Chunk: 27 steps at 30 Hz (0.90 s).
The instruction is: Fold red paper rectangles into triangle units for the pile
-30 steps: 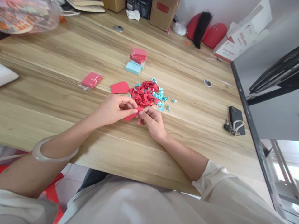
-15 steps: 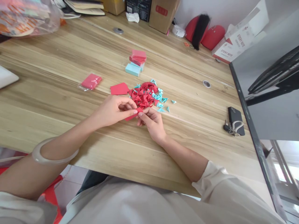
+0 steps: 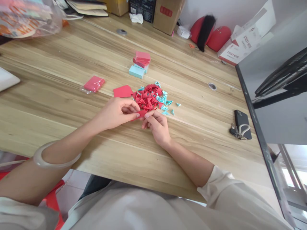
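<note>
A small red slip of paper (image 3: 142, 113), folded into a narrow strip, is pinched between my two hands just above the table. The fingers and thumb of my left hand (image 3: 120, 111) close on its left end. At its right end, my right hand (image 3: 157, 126) grips it between thumb and fingers. Right behind the hands lies a pile of folded red paper triangles (image 3: 145, 99), with folded light-blue triangles (image 3: 164, 100) on its right side. A ring of joined red pieces (image 3: 154, 88) rests at the pile's back. Flat red paper slips (image 3: 122, 91) lie left of the pile.
A wrapped red paper pack (image 3: 94, 84) lies to the left on the wooden table (image 3: 192, 134). Behind the pile are stacked red packs (image 3: 142, 57) and light-blue packs (image 3: 136, 71). A phone (image 3: 242, 121) with keys lies at right; cardboard boxes (image 3: 168, 16) stand at the back.
The red paper between my hands has gone from a wider slip to a narrower folded strip. My right fingers have shifted slightly right; the left hand has barely moved.
</note>
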### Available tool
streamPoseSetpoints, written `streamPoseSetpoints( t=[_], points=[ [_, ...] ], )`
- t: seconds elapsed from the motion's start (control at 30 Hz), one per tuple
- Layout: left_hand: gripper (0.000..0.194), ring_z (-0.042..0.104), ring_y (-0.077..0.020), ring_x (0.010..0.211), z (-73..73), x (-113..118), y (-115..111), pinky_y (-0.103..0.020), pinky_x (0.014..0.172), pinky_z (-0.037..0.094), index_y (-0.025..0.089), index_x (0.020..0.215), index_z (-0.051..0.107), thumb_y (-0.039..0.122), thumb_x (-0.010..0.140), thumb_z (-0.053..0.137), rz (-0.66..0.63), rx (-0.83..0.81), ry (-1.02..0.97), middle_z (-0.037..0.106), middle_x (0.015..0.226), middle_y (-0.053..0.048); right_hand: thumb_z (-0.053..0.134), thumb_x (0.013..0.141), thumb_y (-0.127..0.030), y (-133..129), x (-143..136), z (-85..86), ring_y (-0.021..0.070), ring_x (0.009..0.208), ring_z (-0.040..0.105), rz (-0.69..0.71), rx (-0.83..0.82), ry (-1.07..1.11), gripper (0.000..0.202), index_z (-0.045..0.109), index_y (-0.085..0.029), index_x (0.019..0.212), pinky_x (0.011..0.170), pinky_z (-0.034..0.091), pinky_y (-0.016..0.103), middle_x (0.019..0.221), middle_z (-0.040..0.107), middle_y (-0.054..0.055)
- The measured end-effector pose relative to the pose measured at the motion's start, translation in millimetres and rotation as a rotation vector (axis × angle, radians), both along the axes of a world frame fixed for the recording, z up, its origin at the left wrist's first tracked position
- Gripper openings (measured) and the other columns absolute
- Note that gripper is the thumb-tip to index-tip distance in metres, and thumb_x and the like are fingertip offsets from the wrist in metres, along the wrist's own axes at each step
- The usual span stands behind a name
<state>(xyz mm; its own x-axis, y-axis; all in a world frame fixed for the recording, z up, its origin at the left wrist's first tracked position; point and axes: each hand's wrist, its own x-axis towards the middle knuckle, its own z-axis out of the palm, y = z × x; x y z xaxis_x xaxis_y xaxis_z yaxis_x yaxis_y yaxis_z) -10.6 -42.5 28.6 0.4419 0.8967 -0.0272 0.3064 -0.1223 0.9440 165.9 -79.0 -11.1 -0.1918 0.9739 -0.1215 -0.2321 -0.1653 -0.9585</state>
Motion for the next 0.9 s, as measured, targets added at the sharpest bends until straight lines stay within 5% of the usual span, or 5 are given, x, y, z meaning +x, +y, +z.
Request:
streamPoseSetpoints(
  t=[0.77, 0.9],
  points=[
    [0.019, 0.061, -0.0077, 0.064, -0.1, -5, 0, -0.015, 0.057, 0.044, 0.019, 0.075, 0.075, 0.035, 0.078, 0.066, 0.013, 0.139, 0.142, 0.072, 0.073, 0.001, 0.076, 0.066, -0.044, 4, -1, 1.5, 0.0025, 0.057, 0.055, 0.072, -0.051, -0.009, 0.034, 0.064, -0.016, 0.083, 0.059, 0.048, 0.018, 0.076, 0.069, -0.001],
    [0.019, 0.065, -0.0101, 0.076, 10.8, 3, -11, -0.017, 0.067, 0.05, 0.019, 0.085, 0.075, 0.035, 0.082, 0.066, 0.172, 0.232, 0.098, 0.074, 0.086, 0.001, 0.076, 0.066, -0.043, 5, -1, 0.2, 0.0025, 0.055, 0.054, 0.033, -0.066, -0.01, 0.034, 0.062, -0.016, 0.082, 0.057, 0.046, 0.018, 0.07, 0.065, -0.002]
  ],
)
